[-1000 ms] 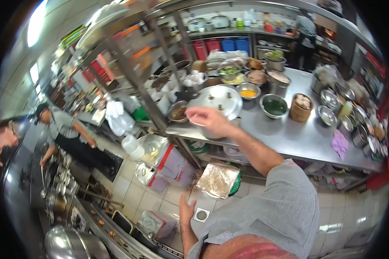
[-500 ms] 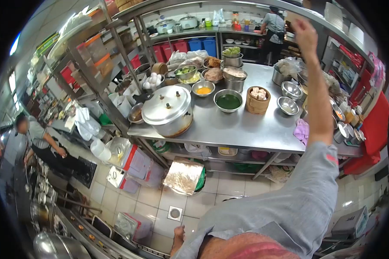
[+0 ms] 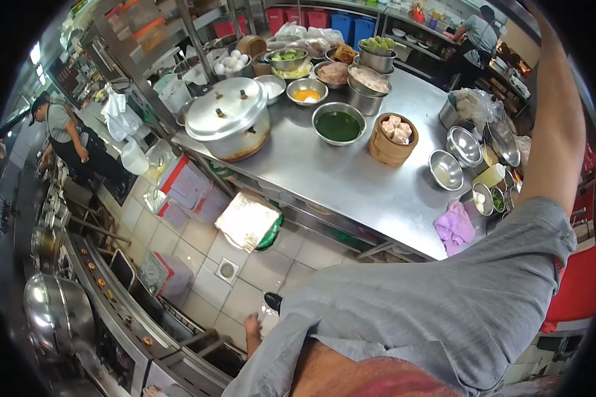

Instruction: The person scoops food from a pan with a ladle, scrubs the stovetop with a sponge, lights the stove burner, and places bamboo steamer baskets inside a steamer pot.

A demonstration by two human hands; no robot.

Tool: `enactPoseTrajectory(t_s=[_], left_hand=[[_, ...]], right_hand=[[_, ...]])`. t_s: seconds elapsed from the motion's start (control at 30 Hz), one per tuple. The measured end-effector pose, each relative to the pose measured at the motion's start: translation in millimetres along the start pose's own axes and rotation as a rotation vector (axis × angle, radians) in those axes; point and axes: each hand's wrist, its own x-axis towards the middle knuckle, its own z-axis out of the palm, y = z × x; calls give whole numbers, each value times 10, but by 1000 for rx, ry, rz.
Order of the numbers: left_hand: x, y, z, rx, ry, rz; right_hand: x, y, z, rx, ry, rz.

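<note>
My left hand (image 3: 252,325) hangs low beside my body above the tiled floor; its fingers look loosely apart and I see nothing in them. My right forearm (image 3: 555,126) reaches up along the right side, and its hand lies past the top edge. Below that arm, on the steel table (image 3: 298,172), are a crumpled purple cloth (image 3: 454,226) and two metal bowls (image 3: 446,169). Farther left stand a bamboo steamer (image 3: 392,147) with several pale dumplings, a bowl of dark green liquid (image 3: 338,126) and a large lidded pot (image 3: 228,119).
Bowls of food and eggs (image 3: 232,63) crowd the table's back. A foil-covered board (image 3: 247,220) and white bins (image 3: 192,182) stand on the floor. A steel counter (image 3: 122,324) with a big metal pot runs lower left. One co-worker (image 3: 73,135) stands left, another (image 3: 478,40) at the back.
My view has turned and moved nearer the table's right end. My raised right hand has left the view at the top. My left hand still hangs low.
</note>
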Motion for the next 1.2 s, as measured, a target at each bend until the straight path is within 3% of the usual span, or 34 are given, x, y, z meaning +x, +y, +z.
enactPoseTrajectory(t_s=[0.2,0.33,0.57,0.83,0.9,0.97,1.0,1.07,1.13,1.2], left_hand=[[-71,289,831,217,-63,262],[-88,208,696,457,59,262],[-337,-123,236,419,306,156],[-127,-329,-590,245,413,4],[-165,-147,-1014,88,501,3],[52,-124,-1468,-28,602,13],[145,-130,-1695,-131,683,20],[250,-59,-2163,-432,674,-18],[507,-81,-2541,-638,807,2],[607,-6,-2912,-823,865,56]], right_hand=[[-621,337,757,217,-26,-82],[-1197,454,1353,411,-97,-70],[-2060,165,1551,704,-192,150],[-2783,-1104,446,1393,-338,509],[-2948,-1563,153,1653,-472,620],[-3137,-2053,29,2007,-771,787],[-3275,-2360,-12,2113,-939,788],[-3475,-3514,-1266,1947,-664,405],[-3773,-4311,-1449,2199,-1008,407],[-3934,-5004,-2363,2394,-1370,445]])
